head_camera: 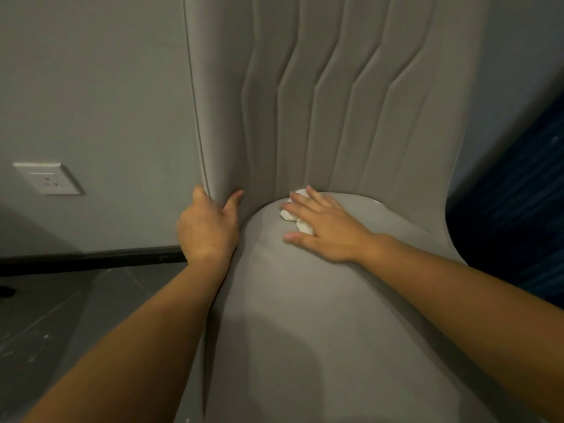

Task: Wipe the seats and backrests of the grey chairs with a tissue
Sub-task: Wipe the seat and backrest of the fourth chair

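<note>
Nearest, both bare forearms reach forward over the grey chair's seat [320, 300]. The right hand [323, 227] lies flat at the seat's rear, fingers [297, 198] straight and slightly spread, pressing a crumpled white tissue [300, 225] into the cushion just before the crease. The left hand [207, 227] grips the backrest's [335, 102] left edge, thumb in front, steadying it. Judging by this, seat wiping is underway; the channelled backrest and any other chairs look left to do.
</note>
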Tool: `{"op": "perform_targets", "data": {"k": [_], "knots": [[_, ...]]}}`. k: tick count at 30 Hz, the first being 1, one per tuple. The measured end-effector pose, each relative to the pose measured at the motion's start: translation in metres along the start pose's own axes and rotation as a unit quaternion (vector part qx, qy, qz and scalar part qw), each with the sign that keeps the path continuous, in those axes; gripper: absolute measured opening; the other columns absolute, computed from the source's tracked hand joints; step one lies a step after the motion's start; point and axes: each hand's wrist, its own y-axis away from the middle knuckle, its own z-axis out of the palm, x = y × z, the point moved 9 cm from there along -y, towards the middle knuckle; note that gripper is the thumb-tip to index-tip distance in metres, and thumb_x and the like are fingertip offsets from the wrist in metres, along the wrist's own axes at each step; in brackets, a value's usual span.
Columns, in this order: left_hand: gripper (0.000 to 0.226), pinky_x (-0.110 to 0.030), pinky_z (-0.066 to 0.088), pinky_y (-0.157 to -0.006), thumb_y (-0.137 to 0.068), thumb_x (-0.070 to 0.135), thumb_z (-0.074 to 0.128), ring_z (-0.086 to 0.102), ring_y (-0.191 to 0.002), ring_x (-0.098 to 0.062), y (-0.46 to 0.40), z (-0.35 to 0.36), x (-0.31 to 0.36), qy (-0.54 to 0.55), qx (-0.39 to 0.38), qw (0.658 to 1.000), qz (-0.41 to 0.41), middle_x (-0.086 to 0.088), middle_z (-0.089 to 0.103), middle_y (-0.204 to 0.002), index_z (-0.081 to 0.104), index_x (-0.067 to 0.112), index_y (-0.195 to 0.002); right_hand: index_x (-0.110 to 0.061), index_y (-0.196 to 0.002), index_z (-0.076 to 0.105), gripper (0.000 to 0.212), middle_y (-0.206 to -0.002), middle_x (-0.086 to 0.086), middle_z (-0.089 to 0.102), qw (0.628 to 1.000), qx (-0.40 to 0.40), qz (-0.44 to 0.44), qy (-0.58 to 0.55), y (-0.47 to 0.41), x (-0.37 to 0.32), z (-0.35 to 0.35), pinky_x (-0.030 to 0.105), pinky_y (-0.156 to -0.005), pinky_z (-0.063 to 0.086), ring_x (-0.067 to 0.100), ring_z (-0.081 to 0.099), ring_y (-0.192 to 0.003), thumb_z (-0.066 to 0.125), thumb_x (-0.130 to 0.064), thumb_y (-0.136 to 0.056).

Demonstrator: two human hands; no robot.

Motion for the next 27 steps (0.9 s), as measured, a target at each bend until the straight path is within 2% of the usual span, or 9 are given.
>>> {"op": "perform_targets", "data": {"k": [3,7,10,12,16,18,23,25,27], "knots": [[0.052,-0.037,0.034,-0.059,-0.080,0.062,0.061,0.059,-0.076,-0.043,-0.001,0.001,-0.001,0.001,-0.006,1.000,-0.008,-0.020,0.062,-0.076,0.041,0.015,-0.083,-0.028,-0.148,0.044,0.053,-0.154,-0.001,0.041,0.999,0.033,-0.001,0.000,-0.014,-0.004,-0.009,0.036,-0.118,0.023,0.022,0.029,-0.145,0.042,-0.053,-0.101],[0.054,-0.039,0.039,-0.060,-0.080,0.064,0.060,0.059,-0.075,-0.043,0.000,0.002,-0.002,-0.007,-0.013,1.000,-0.014,-0.020,0.062,-0.075,0.040,0.014,-0.083,-0.014,-0.116,0.069,0.032,-0.117,0.005,0.067,0.984,0.097,-0.077,0.125,-0.022,-0.027,-0.035,0.040,-0.095,0.043,0.029,0.056,-0.115,0.048,-0.034,-0.103],[0.054,-0.040,0.039,-0.061,-0.079,0.065,0.060,0.059,-0.076,-0.043,-0.001,0.003,-0.003,-0.009,-0.013,1.000,-0.016,-0.021,0.063,-0.076,0.041,0.015,-0.083,-0.009,-0.100,0.076,0.016,-0.103,0.010,0.073,0.899,0.296,-0.239,0.218,-0.011,-0.055,-0.076,0.037,-0.080,0.052,0.031,0.068,-0.100,0.066,-0.020,-0.094],[0.053,-0.038,0.037,-0.060,-0.080,0.064,0.060,0.059,-0.076,-0.043,-0.001,0.002,-0.004,-0.010,-0.012,1.000,-0.015,-0.020,0.063,-0.076,0.042,0.015,-0.084,-0.011,-0.104,0.076,0.018,-0.114,0.009,0.072,0.856,0.342,-0.290,0.259,-0.014,-0.051,-0.095,0.036,-0.084,0.052,0.029,0.068,-0.107,0.063,-0.022,-0.097],[0.051,-0.039,0.038,-0.061,-0.080,0.064,0.060,0.059,-0.079,-0.043,0.000,0.003,-0.002,-0.002,-0.020,1.000,-0.015,-0.020,0.063,-0.078,0.036,0.019,-0.085,-0.021,-0.140,0.056,0.043,-0.154,0.002,0.043,0.879,0.185,-0.271,0.347,-0.027,0.003,-0.081,0.043,-0.114,0.034,0.025,0.041,-0.141,0.057,-0.036,-0.099],[0.050,-0.039,0.037,-0.061,-0.080,0.064,0.060,0.059,-0.079,-0.044,0.000,0.002,-0.001,-0.003,-0.018,1.000,-0.014,-0.021,0.064,-0.079,0.034,0.021,-0.087,-0.023,-0.147,0.048,0.052,-0.160,0.002,0.031,0.898,0.108,-0.234,0.357,-0.019,0.036,-0.068,0.044,-0.120,0.022,0.025,0.027,-0.148,0.057,-0.038,-0.098],[0.053,-0.043,0.043,-0.064,-0.080,0.064,0.059,0.058,-0.079,-0.045,0.000,0.002,-0.001,-0.011,-0.015,1.000,-0.010,-0.023,0.062,-0.080,0.042,0.014,-0.085,-0.019,-0.139,0.057,0.041,-0.155,0.004,0.040,0.925,0.080,-0.158,0.336,0.019,0.076,-0.064,0.043,-0.115,0.029,0.027,0.034,-0.145,0.042,-0.024,-0.101],[0.055,-0.043,0.042,-0.064,-0.080,0.064,0.060,0.058,-0.079,-0.045,0.001,0.002,-0.001,-0.011,-0.014,1.000,-0.016,-0.024,0.062,-0.080,0.042,0.013,-0.085,-0.014,-0.135,0.061,0.036,-0.147,0.006,0.051,0.950,0.084,-0.108,0.280,0.030,0.081,-0.065,0.042,-0.105,0.041,0.028,0.042,-0.140,0.051,-0.021,-0.100],[0.054,-0.041,0.037,-0.062,-0.080,0.064,0.060,0.058,-0.078,-0.046,0.001,0.002,0.000,-0.012,-0.010,1.000,-0.018,-0.026,0.061,-0.080,0.039,0.014,-0.084,-0.014,-0.140,0.056,0.040,-0.148,0.006,0.050,0.976,0.065,-0.046,0.205,0.042,0.089,-0.059,0.039,-0.106,0.039,0.024,0.039,-0.143,0.054,-0.025,-0.102]]}}
